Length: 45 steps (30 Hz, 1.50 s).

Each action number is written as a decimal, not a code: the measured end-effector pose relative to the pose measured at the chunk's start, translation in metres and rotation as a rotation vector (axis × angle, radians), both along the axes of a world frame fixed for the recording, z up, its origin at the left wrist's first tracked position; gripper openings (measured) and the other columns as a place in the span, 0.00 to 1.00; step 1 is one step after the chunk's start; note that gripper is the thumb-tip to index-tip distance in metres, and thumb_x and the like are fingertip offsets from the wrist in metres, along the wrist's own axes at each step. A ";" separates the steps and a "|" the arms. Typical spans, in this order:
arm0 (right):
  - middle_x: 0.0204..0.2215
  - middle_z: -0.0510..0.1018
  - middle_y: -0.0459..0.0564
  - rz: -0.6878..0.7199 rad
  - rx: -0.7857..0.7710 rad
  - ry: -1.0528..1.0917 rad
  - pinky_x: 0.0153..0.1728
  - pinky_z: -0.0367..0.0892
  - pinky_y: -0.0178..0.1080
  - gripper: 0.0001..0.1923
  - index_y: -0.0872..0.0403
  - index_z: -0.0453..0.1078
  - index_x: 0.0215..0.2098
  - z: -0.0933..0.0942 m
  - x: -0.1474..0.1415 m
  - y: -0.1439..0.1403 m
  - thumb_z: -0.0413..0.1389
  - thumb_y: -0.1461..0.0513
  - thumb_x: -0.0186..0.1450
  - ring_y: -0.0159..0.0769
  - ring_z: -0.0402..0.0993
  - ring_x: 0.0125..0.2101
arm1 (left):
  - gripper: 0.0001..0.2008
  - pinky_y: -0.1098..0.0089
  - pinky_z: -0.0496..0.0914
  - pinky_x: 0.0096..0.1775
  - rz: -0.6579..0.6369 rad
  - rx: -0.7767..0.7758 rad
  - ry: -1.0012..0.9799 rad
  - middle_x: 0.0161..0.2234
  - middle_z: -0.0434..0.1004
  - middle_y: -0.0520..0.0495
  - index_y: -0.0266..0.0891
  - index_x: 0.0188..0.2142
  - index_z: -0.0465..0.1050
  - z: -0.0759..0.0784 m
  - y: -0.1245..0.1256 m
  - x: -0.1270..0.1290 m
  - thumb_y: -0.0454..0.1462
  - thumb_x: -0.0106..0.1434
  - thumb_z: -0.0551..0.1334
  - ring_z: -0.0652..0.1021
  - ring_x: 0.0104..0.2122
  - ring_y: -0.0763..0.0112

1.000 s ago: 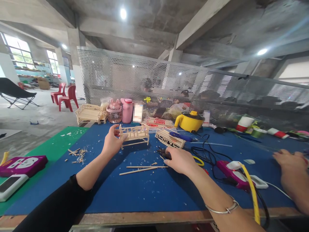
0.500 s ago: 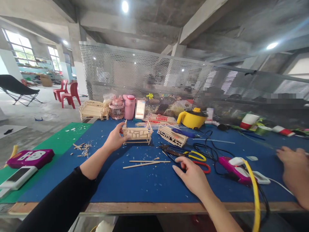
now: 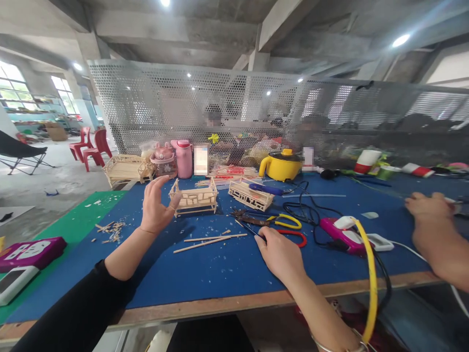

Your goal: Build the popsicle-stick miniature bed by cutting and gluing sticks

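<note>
two small stick-built beds stand on the blue desk [image 3: 227,274]: the left hand [image 3: 156,208] holds the nearer little bed [image 3: 193,198] by its end, fingers pinched on the frame with the rest fanned up, and this bed looks whole, with rails and end panels in place. a second bed [image 3: 251,194] rests just beside it, tilted, maybe unfinished. loose sticks [image 3: 208,241] and wood chips lie near, so some building seems left. the right hand [image 3: 280,254] lies flat on the desk, fingers loosely spread, fingertips at the red-handled pliers [image 3: 293,237] but gripping nothing. whether glue joints are set is too small to tell; another person's hand [image 3: 428,208] is cut off at the right edge.
</note>
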State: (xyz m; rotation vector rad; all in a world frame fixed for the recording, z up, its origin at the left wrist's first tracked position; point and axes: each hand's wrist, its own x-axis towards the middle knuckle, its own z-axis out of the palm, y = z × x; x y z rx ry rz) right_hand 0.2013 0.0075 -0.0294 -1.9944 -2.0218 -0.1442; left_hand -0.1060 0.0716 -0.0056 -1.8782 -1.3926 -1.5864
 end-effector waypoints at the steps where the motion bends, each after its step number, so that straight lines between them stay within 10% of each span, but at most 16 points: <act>1: 0.35 0.78 0.50 0.006 -0.001 0.005 0.24 0.54 0.36 0.11 0.52 0.65 0.36 0.001 0.000 0.000 0.42 0.59 0.67 0.38 0.74 0.33 | 0.21 0.57 0.60 0.55 -0.002 0.025 -0.007 0.48 0.70 0.40 0.39 0.51 0.63 0.003 -0.006 0.007 0.42 0.58 0.59 0.69 0.51 0.59; 12: 0.28 0.76 0.49 -0.136 0.392 0.822 0.29 0.62 0.36 0.16 0.52 0.64 0.34 0.007 0.020 -0.010 0.43 0.51 0.65 0.37 0.71 0.29 | 0.12 0.70 0.68 0.34 -0.480 -0.665 0.401 0.34 0.78 0.48 0.42 0.38 0.73 0.000 -0.011 0.092 0.42 0.62 0.54 0.76 0.31 0.68; 26: 0.22 0.69 0.44 -0.129 0.492 1.016 0.24 0.58 0.34 0.17 0.52 0.64 0.31 0.002 0.025 -0.012 0.49 0.47 0.62 0.31 0.64 0.22 | 0.13 0.66 0.71 0.36 -0.350 -0.771 0.706 0.36 0.77 0.42 0.41 0.36 0.77 0.002 -0.001 0.204 0.41 0.61 0.56 0.78 0.37 0.59; 45: 0.24 0.71 0.46 -0.104 0.531 0.998 0.26 0.58 0.35 0.17 0.53 0.66 0.32 0.006 0.022 -0.014 0.50 0.48 0.62 0.33 0.65 0.24 | 0.12 0.69 0.72 0.38 -0.316 -0.877 0.591 0.39 0.77 0.42 0.41 0.38 0.78 0.006 -0.004 0.232 0.40 0.59 0.58 0.77 0.39 0.62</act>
